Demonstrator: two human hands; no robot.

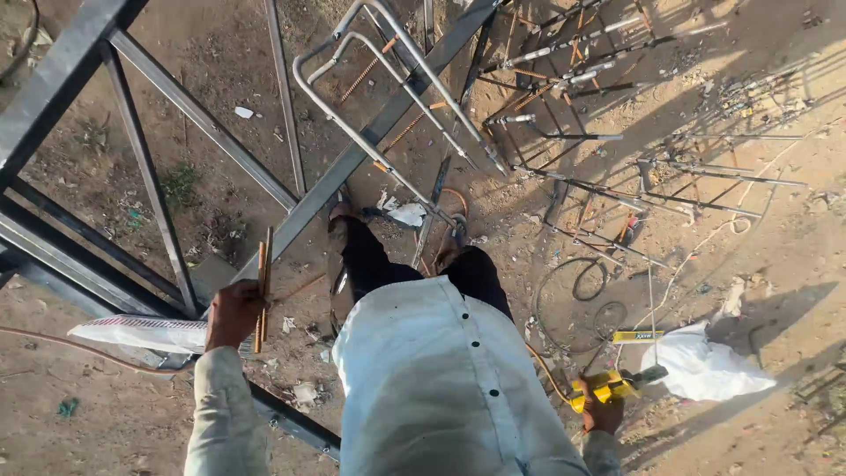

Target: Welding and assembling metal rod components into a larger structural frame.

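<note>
can't see the right hand (pixel 603 414) fingers, hidden behind the yellow tool (pixel 608 385); the shirt (pixel 432 388) is cropped below it.

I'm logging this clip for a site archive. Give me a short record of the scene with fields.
setting: outdoor dirt ground, sunlit
left hand: holds thin brown rods upright
right hand: grips yellow power tool
frame: dark steel frame on the left
ahead: bent grey tubing, welded rod racks
ground items: white sack, black cable loops
clothing: white shirt
</note>
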